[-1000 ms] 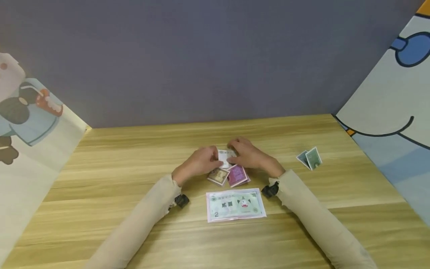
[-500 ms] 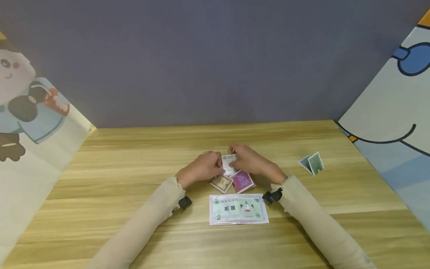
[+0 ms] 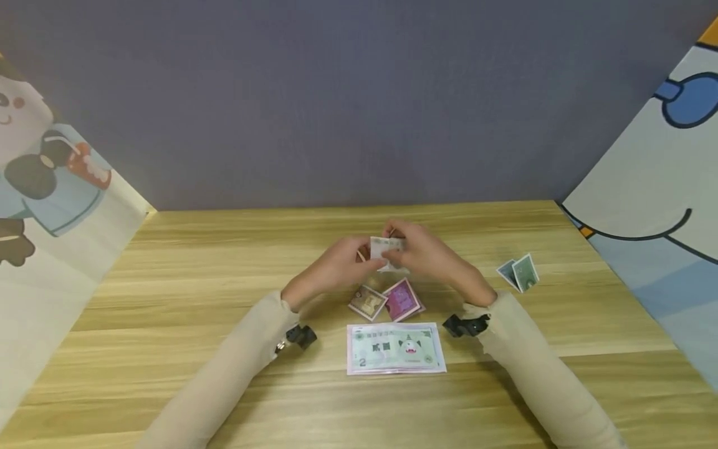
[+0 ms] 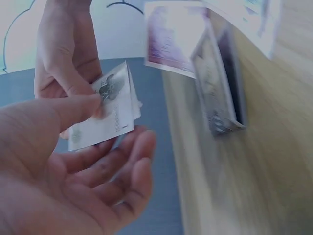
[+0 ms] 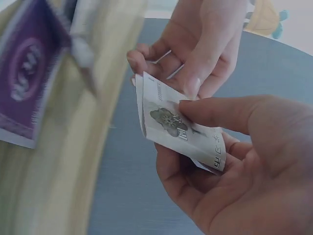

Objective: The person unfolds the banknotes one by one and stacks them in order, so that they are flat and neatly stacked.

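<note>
One left hand (image 3: 339,262) and one right hand (image 3: 426,254) together pinch a folded white paper note with grey-green flower print (image 5: 168,122) above the streaky wood-grain bench (image 3: 196,268), beyond a squarish folded brown note (image 3: 368,302) and a folded purple note (image 3: 401,300).

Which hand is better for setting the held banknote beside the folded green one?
Probably the right hand: it pinches the folded white play banknote and is nearer the folded green banknote than the left hand.
</note>
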### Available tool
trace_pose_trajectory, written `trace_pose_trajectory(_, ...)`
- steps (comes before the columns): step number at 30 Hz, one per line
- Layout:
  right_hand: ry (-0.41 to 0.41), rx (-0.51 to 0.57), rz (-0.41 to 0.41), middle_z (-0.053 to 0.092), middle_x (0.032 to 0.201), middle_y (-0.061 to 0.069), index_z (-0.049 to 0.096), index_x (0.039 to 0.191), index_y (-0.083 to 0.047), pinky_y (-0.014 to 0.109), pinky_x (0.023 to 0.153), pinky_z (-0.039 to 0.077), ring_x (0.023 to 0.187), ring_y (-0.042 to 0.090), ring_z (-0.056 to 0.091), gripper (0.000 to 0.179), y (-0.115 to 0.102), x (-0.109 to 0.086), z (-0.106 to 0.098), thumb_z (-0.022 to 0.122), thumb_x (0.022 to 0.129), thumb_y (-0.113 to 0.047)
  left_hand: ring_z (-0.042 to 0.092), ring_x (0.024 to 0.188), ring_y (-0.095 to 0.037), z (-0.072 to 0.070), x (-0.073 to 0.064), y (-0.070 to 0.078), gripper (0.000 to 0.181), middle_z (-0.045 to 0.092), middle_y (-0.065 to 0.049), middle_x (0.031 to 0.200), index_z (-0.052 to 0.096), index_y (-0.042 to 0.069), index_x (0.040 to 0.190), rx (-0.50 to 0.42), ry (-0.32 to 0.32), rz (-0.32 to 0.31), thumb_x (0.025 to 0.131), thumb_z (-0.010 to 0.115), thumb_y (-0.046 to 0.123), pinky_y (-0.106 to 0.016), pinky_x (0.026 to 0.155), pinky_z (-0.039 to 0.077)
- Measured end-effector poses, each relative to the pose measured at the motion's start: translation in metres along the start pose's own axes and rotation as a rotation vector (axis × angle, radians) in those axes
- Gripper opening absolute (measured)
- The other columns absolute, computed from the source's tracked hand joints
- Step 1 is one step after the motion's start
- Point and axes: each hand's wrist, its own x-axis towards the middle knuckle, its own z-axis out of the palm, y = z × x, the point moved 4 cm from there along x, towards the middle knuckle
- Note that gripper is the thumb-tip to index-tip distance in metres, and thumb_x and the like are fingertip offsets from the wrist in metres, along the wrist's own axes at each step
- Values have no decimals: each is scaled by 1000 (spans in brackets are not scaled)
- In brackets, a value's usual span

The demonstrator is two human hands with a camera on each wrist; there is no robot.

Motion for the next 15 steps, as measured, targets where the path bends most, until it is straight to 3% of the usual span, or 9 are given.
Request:
trace_pose_trajectory(3,44,35,-10,68,95,7,59,103,-8,34,67,56,76,18,66,16,-11,-5,-9,70,92,-5,61,73,-16,-7,-2,11,14,66,-2,83,64,9,93,6,80,60,96,68,22,-28,63,52)
trace_pose_trajectory(7,74,105,-34,69,99,8,62,106,-7,35,68,56,80,19,67,13,-26,-14,-21,68,95,-11,59,65,-16,-17,-9,28,16,66,-4,77,61,8,84,-41,132,128,95,69,16,-27,57,50)
trace_pose_trajectory(15,81,182,-104,71,108,2,66,122,-11,34,74,58,89,17,69,29,-55,-36,-48,68,96,-24,65,67,-17,-50,-28,58,8,69,-3,81,69,8,93,-132,201,228,96,68,15,-32,60,54)
